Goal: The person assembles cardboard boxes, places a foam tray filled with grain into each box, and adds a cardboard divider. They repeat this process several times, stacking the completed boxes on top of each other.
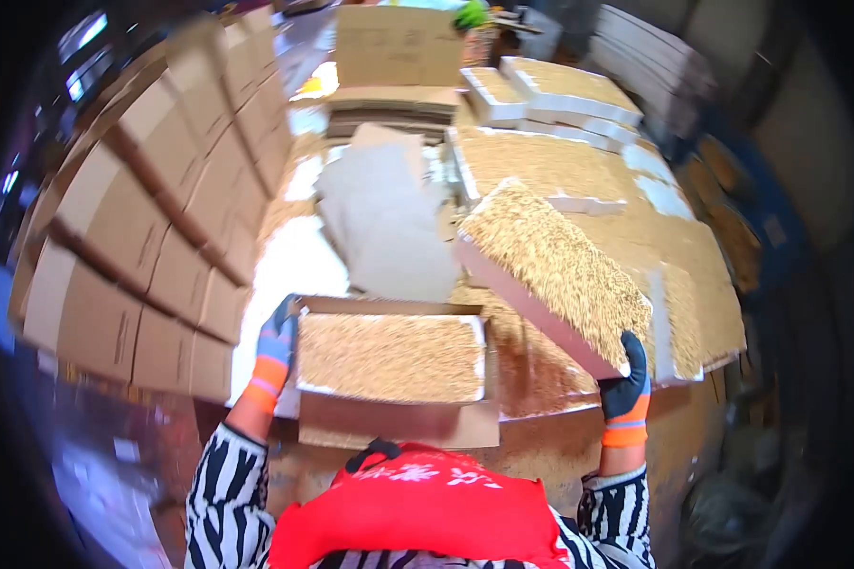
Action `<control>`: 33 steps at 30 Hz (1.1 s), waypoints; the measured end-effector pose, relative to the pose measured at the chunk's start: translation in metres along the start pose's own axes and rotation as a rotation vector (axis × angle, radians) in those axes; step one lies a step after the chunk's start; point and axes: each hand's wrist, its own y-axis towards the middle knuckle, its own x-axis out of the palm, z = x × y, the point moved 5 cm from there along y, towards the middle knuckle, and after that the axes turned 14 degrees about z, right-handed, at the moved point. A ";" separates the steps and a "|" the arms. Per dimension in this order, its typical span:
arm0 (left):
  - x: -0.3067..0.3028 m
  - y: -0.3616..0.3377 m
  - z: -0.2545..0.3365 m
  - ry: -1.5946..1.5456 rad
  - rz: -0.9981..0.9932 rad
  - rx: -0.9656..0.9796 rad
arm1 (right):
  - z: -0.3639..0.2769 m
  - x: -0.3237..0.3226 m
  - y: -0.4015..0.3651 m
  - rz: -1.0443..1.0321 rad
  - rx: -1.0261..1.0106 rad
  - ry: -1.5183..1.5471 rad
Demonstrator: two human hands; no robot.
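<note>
My left hand (276, 343), in a blue and orange glove, grips the left wall of an open cardboard box (399, 422) in front of me. The box is filled with a tray of golden sticks (389, 357). My right hand (627, 379), gloved the same way, holds the near corner of a second tray of golden sticks (550, 261). That tray is lifted and tilted, just right of the box and above the table.
Stacked closed cardboard cartons (152, 218) form a wall on the left. White sheets (384, 213) lie beyond the box. More trays of sticks (560, 90) and flat cardboard (399, 57) cover the table (285, 256) farther back. Loose sticks (702, 275) spread at right.
</note>
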 end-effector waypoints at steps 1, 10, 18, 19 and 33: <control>0.000 -0.002 0.003 0.003 0.000 0.020 | 0.007 0.009 -0.008 -0.047 0.009 -0.064; 0.003 -0.012 0.011 -0.624 -0.231 -0.218 | 0.048 0.133 -0.087 -0.257 0.095 -0.515; 0.006 -0.008 -0.034 -0.743 -0.139 -0.249 | 0.063 0.134 -0.082 -0.597 0.176 -1.411; 0.002 -0.006 -0.028 -0.487 -0.004 -0.120 | 0.064 0.139 -0.077 -0.676 -0.159 -1.682; 0.065 -0.094 0.143 0.711 -0.501 0.874 | 0.048 0.196 -0.028 -1.147 -0.355 -1.709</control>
